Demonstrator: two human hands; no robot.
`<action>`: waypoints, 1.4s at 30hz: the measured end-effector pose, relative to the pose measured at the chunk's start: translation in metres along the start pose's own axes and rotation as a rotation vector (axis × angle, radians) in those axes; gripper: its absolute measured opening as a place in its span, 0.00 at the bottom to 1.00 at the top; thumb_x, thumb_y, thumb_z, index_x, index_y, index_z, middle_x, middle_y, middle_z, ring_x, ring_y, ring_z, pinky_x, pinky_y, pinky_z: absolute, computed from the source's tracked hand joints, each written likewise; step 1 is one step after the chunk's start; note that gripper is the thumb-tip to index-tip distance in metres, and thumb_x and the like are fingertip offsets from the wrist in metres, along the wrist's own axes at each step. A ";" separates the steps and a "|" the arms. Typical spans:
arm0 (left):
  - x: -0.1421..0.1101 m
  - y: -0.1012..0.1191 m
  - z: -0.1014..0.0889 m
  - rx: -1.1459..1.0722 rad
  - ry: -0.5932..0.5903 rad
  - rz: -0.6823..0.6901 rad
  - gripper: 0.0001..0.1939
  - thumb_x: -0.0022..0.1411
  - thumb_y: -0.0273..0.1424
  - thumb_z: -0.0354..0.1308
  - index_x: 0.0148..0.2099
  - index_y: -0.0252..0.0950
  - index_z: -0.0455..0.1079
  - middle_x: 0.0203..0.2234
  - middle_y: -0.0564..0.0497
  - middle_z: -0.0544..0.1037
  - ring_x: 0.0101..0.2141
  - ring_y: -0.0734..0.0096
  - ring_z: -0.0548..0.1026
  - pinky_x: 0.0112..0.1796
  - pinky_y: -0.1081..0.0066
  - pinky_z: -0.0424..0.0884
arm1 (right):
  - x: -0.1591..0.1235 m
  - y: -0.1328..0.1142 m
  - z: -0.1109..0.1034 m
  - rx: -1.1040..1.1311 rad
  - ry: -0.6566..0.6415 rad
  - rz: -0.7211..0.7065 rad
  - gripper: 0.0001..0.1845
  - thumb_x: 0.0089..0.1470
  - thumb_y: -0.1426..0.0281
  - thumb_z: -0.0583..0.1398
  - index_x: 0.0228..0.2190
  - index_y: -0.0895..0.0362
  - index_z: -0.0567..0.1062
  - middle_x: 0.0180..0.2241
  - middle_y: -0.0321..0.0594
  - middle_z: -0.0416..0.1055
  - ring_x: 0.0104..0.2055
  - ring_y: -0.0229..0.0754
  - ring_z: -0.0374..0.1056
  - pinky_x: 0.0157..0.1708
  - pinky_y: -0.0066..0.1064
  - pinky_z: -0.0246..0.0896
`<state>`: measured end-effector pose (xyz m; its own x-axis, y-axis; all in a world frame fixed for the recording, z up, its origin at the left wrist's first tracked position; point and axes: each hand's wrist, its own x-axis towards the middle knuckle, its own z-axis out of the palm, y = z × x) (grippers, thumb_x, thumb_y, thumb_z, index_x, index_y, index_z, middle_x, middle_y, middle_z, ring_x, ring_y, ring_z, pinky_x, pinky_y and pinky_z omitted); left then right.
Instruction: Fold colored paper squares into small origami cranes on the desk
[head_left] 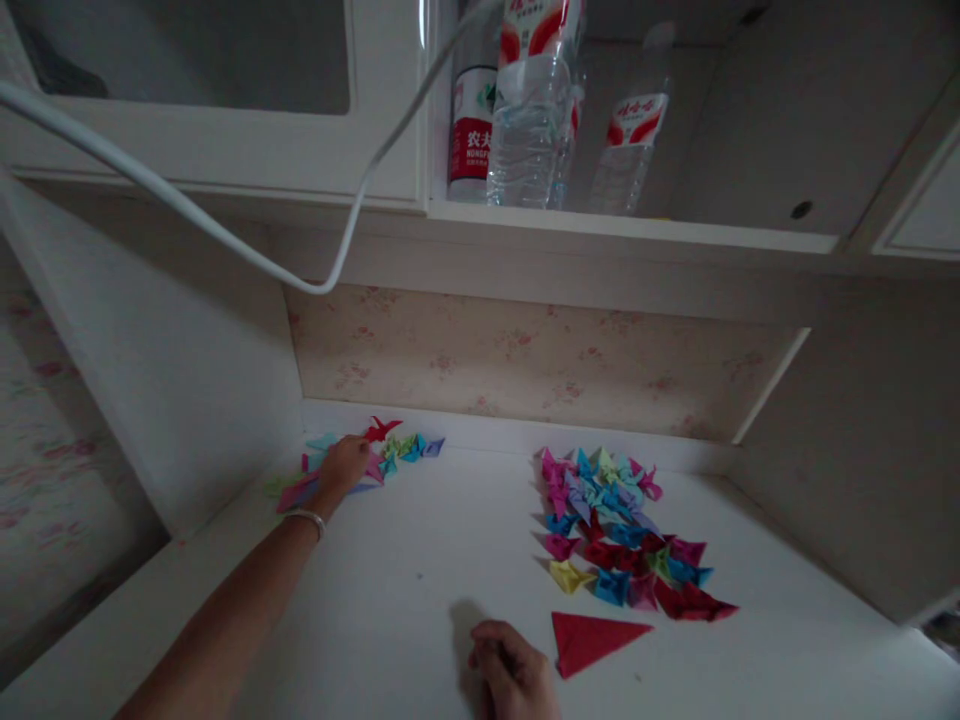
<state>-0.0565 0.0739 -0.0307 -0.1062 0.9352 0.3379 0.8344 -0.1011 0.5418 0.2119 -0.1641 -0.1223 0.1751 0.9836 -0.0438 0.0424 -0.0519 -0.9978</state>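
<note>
My left hand [345,467], with a pale bracelet on its wrist, reaches to the far left of the white surface. Its fingers are bent and partly hidden, closed at a red folded paper crane [382,430]. Around it lie several other folded paper pieces, among them a blue one [412,448] and a lilac one [433,448]. My right hand [514,672] rests near the front middle, fingers curled, with nothing visible in it. Just right of it, apart from the fingers, is a flat red paper triangle [600,638].
A large cluster of colourful folded paper pieces [615,510] covers the right middle of the white tabletop [420,620]. Overhead, an open shelf [675,228] holds plastic bottles [529,130]. A white cable [225,238] hangs across the upper left. Side panels [847,450] bound the surface.
</note>
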 end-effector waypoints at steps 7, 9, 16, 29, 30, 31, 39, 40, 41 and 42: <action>-0.057 0.023 -0.015 -0.094 0.094 0.099 0.18 0.62 0.32 0.45 0.44 0.34 0.74 0.46 0.46 0.75 0.48 0.63 0.71 0.48 0.68 0.66 | -0.001 -0.004 0.000 0.111 -0.099 0.034 0.23 0.42 0.50 0.63 0.28 0.58 0.76 0.21 0.37 0.71 0.13 0.30 0.53 0.12 0.23 0.42; -0.084 0.031 -0.018 -0.153 0.077 0.084 0.19 0.62 0.35 0.45 0.45 0.34 0.74 0.47 0.46 0.75 0.39 0.65 0.74 0.39 0.69 0.72 | -0.002 -0.010 0.000 0.175 -0.148 0.051 0.23 0.40 0.51 0.64 0.29 0.58 0.76 0.21 0.36 0.71 0.13 0.30 0.53 0.13 0.22 0.44; -0.184 0.082 -0.028 -0.845 -0.204 -0.053 0.19 0.57 0.43 0.54 0.42 0.33 0.75 0.47 0.44 0.73 0.19 0.80 0.67 0.17 0.77 0.61 | -0.010 -0.039 -0.007 0.476 -0.093 0.099 0.23 0.39 0.54 0.68 0.32 0.59 0.76 0.23 0.38 0.71 0.14 0.29 0.55 0.13 0.22 0.46; -0.224 0.103 0.017 -1.141 -0.436 -0.074 0.10 0.53 0.27 0.54 0.29 0.31 0.76 0.29 0.49 0.74 0.19 0.80 0.64 0.19 0.77 0.58 | -0.019 -0.048 -0.013 0.799 -0.338 0.190 0.20 0.52 0.61 0.62 0.45 0.57 0.72 0.36 0.42 0.74 0.18 0.29 0.62 0.17 0.22 0.58; -0.224 0.102 0.018 -1.041 -0.402 -0.034 0.10 0.54 0.28 0.53 0.29 0.32 0.76 0.32 0.48 0.75 0.19 0.79 0.65 0.19 0.77 0.59 | -0.018 -0.047 -0.012 0.790 -0.290 0.188 0.20 0.51 0.61 0.63 0.45 0.56 0.72 0.35 0.41 0.74 0.18 0.29 0.61 0.17 0.22 0.57; -0.224 0.101 0.018 -0.939 -0.352 0.008 0.11 0.56 0.28 0.52 0.31 0.32 0.77 0.35 0.47 0.76 0.19 0.79 0.67 0.19 0.76 0.61 | -0.016 -0.046 -0.010 0.777 -0.222 0.190 0.20 0.50 0.61 0.64 0.44 0.55 0.72 0.35 0.40 0.74 0.17 0.28 0.60 0.16 0.21 0.55; -0.226 0.087 0.012 -0.277 0.000 0.388 0.14 0.62 0.26 0.48 0.41 0.38 0.75 0.43 0.49 0.77 0.40 0.69 0.76 0.45 0.72 0.70 | -0.015 -0.038 -0.012 0.438 0.040 0.083 0.30 0.45 0.53 0.65 0.48 0.53 0.72 0.39 0.44 0.73 0.29 0.40 0.68 0.21 0.26 0.60; -0.228 0.088 0.012 -0.236 0.010 0.410 0.14 0.62 0.25 0.48 0.42 0.39 0.74 0.43 0.49 0.77 0.40 0.70 0.76 0.44 0.73 0.71 | -0.016 -0.039 -0.011 0.402 0.020 0.067 0.29 0.45 0.53 0.65 0.47 0.53 0.73 0.41 0.46 0.73 0.31 0.41 0.69 0.24 0.28 0.61; -0.230 0.089 0.012 -0.207 0.017 0.430 0.14 0.62 0.25 0.47 0.42 0.39 0.74 0.43 0.50 0.77 0.39 0.70 0.76 0.43 0.73 0.71 | -0.017 -0.040 -0.011 0.367 -0.003 0.050 0.27 0.45 0.54 0.65 0.45 0.54 0.75 0.44 0.47 0.72 0.33 0.42 0.69 0.26 0.29 0.62; -0.232 0.091 0.011 -0.188 0.021 0.449 0.14 0.62 0.25 0.47 0.42 0.39 0.74 0.43 0.50 0.77 0.39 0.71 0.77 0.42 0.74 0.72 | -0.018 -0.040 -0.011 0.334 -0.026 0.031 0.25 0.46 0.53 0.65 0.42 0.55 0.77 0.47 0.49 0.70 0.36 0.44 0.69 0.28 0.30 0.63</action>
<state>0.0498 -0.1486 -0.0687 0.2295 0.7784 0.5843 0.6880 -0.5544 0.4684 0.2176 -0.1813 -0.0806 0.1462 0.9867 -0.0715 -0.2882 -0.0266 -0.9572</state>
